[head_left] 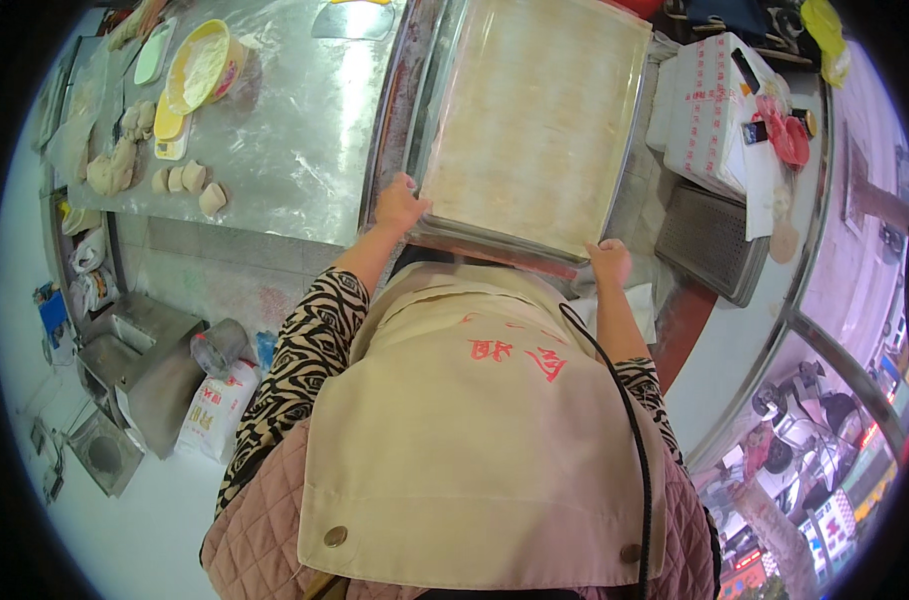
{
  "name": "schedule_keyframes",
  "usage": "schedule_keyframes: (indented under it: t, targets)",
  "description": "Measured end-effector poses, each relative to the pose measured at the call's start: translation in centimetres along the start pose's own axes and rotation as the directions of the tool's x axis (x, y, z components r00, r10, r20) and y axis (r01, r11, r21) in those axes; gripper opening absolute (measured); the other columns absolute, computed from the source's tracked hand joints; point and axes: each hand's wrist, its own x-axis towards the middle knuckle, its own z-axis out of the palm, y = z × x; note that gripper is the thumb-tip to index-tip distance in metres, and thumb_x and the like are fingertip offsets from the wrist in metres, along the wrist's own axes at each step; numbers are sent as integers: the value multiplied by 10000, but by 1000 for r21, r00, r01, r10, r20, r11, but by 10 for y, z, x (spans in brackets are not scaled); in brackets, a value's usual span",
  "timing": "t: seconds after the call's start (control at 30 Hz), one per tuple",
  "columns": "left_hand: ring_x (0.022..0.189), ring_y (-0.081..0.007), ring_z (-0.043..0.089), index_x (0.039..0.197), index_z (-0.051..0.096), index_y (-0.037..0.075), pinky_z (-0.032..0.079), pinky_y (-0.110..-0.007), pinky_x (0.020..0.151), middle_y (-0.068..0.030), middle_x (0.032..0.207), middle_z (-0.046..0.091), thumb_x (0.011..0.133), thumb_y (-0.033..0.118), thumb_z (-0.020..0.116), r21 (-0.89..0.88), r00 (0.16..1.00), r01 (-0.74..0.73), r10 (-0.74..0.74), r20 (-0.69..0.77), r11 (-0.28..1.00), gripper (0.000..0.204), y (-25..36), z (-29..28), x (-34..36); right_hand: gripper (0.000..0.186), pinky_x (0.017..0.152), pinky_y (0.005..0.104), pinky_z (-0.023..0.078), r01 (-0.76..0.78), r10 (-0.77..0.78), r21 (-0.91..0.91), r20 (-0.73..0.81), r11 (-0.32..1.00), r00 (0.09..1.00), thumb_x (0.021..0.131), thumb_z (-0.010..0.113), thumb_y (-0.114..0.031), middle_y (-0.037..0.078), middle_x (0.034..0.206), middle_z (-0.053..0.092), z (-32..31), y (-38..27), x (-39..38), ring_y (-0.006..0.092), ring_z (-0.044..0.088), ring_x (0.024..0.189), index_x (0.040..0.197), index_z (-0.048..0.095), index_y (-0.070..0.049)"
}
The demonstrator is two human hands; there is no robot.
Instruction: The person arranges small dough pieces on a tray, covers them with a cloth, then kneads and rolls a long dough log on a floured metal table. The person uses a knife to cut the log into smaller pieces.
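In front of me lies a large rectangular tray point(534, 120) with a pale beige, blotchy surface and glossy, see-through-looking edges. My left hand point(400, 207) is closed at its near left corner. At the near right corner my right hand point(609, 262) is closed too, the fingers curled at the edge. Whether they grip the tray itself or a thin clear sheet over it is hard to make out. A metal rim point(494, 246) shows below the near edge, between my hands.
On the metal worktable point(294, 160) to the left are dough pieces point(186, 178), a larger dough lump point(112, 168), a yellow bowl of flour point(206, 68) and a scale point(171, 146). Another person's hand point(150, 14) is at the far left. Right stand a white box point(709, 110) and perforated trays point(709, 240).
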Motion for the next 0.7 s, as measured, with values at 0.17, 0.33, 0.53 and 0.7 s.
schedule_keyframes:
  t: [0.17,0.33,0.53,0.7]
  targets:
    - [1135,-425,718,1285,599,107,570,-524,946,-209,1179,759,768,320,876,5,1000,-19,19,1,1000,624,7,-4,-16,382,774,477,591,57,-60,-55,-50,997,997,748,934,-380,127,872,783,4,7,1,342,758,833,883,725,-89]
    - [1172,-428,707,1351,594,93,566,-522,972,-222,1234,748,769,315,879,7,1000,4,-4,21,1000,685,5,-3,-19,403,806,484,590,28,-28,-53,-14,998,999,739,940,-389,141,934,788,4,8,-1,355,759,886,903,727,-90]
    - [1207,-425,698,1463,561,68,563,-515,1010,-238,1281,734,791,321,877,91,999,-53,52,12,994,784,-6,-1,-17,451,856,473,585,44,-42,-99,23,994,999,743,927,-404,153,999,781,4,13,-5,363,751,960,981,738,-71]
    - [1199,-432,699,1492,538,38,564,-523,1000,-245,1275,734,813,336,872,132,998,-52,46,47,990,813,3,-9,-28,500,872,493,583,45,-42,-155,23,987,999,743,930,-386,169,985,770,0,4,-10,380,744,992,1039,676,-73]
